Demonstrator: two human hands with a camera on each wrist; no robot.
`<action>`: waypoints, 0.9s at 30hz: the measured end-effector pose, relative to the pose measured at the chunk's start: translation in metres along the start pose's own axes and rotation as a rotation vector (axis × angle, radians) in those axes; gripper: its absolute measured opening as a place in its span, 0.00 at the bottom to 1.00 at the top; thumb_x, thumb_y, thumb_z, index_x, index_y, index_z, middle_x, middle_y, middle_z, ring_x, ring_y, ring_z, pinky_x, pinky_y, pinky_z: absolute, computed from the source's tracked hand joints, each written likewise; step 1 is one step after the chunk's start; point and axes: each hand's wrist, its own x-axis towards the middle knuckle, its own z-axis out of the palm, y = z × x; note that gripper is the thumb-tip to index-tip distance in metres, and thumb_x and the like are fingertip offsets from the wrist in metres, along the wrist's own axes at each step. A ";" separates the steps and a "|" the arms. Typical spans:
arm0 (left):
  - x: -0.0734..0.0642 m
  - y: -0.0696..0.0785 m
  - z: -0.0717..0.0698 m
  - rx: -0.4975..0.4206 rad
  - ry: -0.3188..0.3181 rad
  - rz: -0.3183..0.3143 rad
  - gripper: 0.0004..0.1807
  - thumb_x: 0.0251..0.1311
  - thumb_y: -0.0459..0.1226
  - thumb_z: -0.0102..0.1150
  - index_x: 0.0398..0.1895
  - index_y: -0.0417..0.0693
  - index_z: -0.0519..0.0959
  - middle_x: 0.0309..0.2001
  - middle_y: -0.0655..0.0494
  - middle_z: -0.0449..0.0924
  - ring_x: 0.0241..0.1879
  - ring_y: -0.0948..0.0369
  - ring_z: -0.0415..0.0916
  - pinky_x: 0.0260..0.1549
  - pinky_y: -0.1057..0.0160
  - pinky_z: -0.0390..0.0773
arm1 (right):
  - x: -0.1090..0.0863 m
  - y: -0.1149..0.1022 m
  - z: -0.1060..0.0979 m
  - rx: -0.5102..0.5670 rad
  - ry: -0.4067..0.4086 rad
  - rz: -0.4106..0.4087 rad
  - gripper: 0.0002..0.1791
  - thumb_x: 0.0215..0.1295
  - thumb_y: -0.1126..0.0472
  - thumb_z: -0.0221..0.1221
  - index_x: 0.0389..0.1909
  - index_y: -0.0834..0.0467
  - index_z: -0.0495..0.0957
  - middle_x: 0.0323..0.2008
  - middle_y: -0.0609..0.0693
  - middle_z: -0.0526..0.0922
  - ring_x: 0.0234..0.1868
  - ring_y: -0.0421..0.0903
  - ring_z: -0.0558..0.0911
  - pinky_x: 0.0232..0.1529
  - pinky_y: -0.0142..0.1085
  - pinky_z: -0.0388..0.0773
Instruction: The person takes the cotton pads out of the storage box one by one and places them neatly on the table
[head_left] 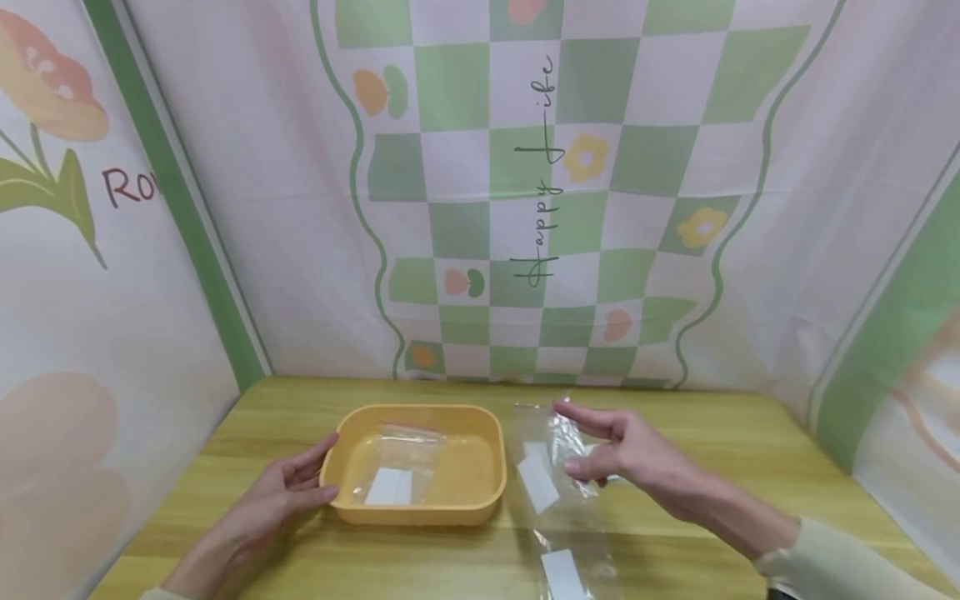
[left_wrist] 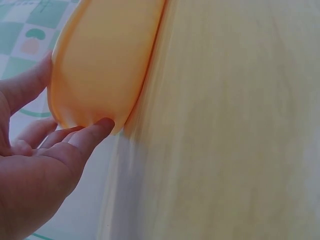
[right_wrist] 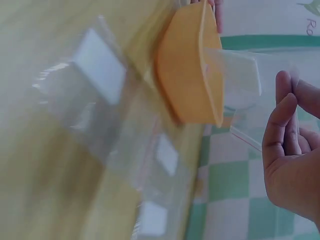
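Note:
A yellow plastic box (head_left: 416,514), open at the top, stands on the table, with a clear zip bag (head_left: 415,454) holding a white card inside it. My left hand (head_left: 281,500) grips the box's left end, thumb and fingers set apart against its wall; the left wrist view shows the same hand (left_wrist: 55,150) close up. To the right of the box, my right hand (head_left: 637,454) pinches a clear zip bag (right_wrist: 250,80) between thumb and fingers. Beneath and beside that hand, other clear bags with white cards (head_left: 538,483) lie on the table.
The wood-grain table (head_left: 262,417) backs onto a hanging cloth (head_left: 457,167) with green checks and flowers. Another bag's white card (head_left: 562,575) lies near the front edge. Side cloths (head_left: 60,317) hang at left and right.

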 end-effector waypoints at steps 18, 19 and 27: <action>-0.001 -0.001 0.000 0.003 0.025 -0.023 0.48 0.69 0.28 0.64 0.84 0.36 0.46 0.81 0.30 0.42 0.77 0.33 0.52 0.64 0.64 0.75 | -0.080 0.092 -0.020 0.103 0.035 -0.040 0.38 0.71 0.73 0.62 0.78 0.45 0.68 0.78 0.61 0.62 0.32 0.34 0.83 0.30 0.31 0.84; -0.001 -0.001 0.000 0.003 0.028 -0.024 0.48 0.69 0.28 0.65 0.84 0.36 0.46 0.81 0.31 0.42 0.77 0.34 0.52 0.64 0.64 0.74 | -0.083 0.096 -0.022 0.099 0.035 -0.030 0.38 0.71 0.73 0.61 0.76 0.38 0.70 0.77 0.61 0.63 0.31 0.33 0.81 0.30 0.31 0.84; 0.001 -0.002 0.001 -0.002 0.031 -0.023 0.48 0.68 0.28 0.65 0.84 0.36 0.47 0.81 0.30 0.42 0.77 0.34 0.52 0.65 0.62 0.73 | -0.104 0.122 -0.037 0.307 -0.084 0.127 0.38 0.76 0.71 0.57 0.72 0.25 0.71 0.82 0.56 0.48 0.25 0.34 0.77 0.27 0.27 0.82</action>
